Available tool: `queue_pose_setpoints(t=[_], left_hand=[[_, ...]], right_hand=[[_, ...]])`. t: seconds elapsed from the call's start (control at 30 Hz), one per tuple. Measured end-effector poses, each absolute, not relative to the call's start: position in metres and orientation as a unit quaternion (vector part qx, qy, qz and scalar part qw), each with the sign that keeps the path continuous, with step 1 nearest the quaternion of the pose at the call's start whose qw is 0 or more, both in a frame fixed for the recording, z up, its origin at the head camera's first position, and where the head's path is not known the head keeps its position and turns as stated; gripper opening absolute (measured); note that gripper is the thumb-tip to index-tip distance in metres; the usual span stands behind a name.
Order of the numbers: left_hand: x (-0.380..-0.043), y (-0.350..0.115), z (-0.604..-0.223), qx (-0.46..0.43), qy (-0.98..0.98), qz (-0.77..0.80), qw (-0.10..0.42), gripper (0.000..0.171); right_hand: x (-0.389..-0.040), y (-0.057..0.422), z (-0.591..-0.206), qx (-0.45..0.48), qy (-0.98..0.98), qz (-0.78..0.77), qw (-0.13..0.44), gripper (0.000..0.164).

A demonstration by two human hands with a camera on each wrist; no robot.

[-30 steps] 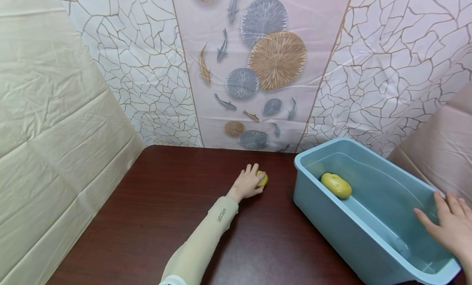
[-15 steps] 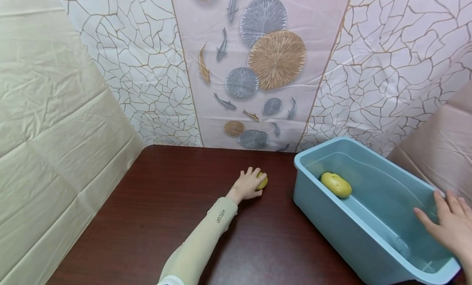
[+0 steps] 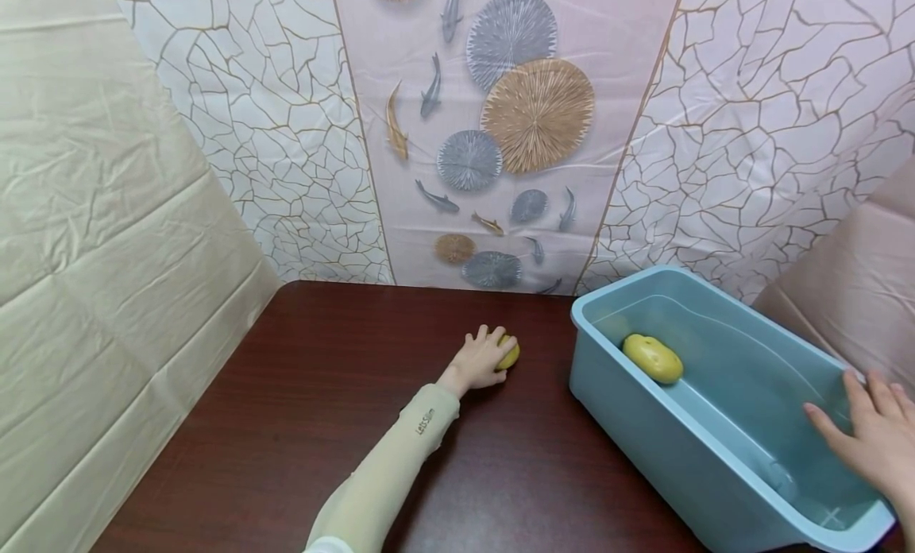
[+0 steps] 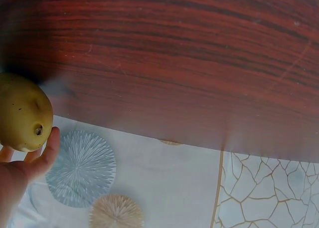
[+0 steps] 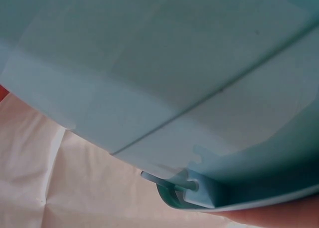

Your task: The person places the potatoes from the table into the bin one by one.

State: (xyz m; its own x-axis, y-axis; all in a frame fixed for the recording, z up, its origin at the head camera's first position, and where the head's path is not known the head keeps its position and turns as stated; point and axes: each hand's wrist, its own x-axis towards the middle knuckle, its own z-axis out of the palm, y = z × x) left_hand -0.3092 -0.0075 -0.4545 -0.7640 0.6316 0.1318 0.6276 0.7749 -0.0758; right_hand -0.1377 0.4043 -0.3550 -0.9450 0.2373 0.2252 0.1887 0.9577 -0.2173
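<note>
In the head view my left hand (image 3: 480, 361), reaching out at the end of a light green sleeve, grips a yellow-brown potato (image 3: 509, 353) at the far part of the table. The left wrist view shows this potato (image 4: 25, 113) close up, a dark spot on its skin and fingers curled against its underside. At the right, my right hand (image 3: 875, 438) rests by the rim of a blue plastic bin (image 3: 686, 442), its fingers extended over the edge and the thumb over the inside. A second, yellower potato (image 3: 652, 359) lies inside the bin towards its far end.
The dark reddish wooden table (image 3: 286, 426) reaches back to a patterned cloth (image 3: 457, 140) hanging behind it. Beige cloth (image 3: 107, 299) slopes along the left side, and pinkish cloth (image 3: 843, 283) hangs behind the bin on the right.
My left hand has shifted very slightly on the potato, its fingers drawing back a little. The right hand, the bin and the potato inside stay in place.
</note>
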Motion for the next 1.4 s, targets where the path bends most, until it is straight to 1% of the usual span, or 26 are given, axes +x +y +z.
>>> queue_pose_setpoints(t=[0.6,0.8,1.03,1.4], left_hand=[[-0.307,-0.007,-0.453,-0.333,-0.94,0.019,0.072,0.052],[-0.304,-0.008,-0.452,-0.338,-0.938,0.025,0.071,0.054],[-0.301,-0.009,-0.453,-0.343,-0.935,0.029,0.082,0.054],[-0.296,-0.012,-0.453,-0.353,-0.93,0.031,0.098,0.053]], right_hand=[[-0.137,0.405,-0.354,-0.102,-0.982,0.098,0.129,0.082],[-0.143,0.413,-0.36,-0.107,-0.981,0.097,0.127,0.086],[-0.143,0.414,-0.361,-0.103,-0.982,0.094,0.13,0.089],[-0.143,0.412,-0.358,-0.105,-0.982,0.093,0.123,0.088]])
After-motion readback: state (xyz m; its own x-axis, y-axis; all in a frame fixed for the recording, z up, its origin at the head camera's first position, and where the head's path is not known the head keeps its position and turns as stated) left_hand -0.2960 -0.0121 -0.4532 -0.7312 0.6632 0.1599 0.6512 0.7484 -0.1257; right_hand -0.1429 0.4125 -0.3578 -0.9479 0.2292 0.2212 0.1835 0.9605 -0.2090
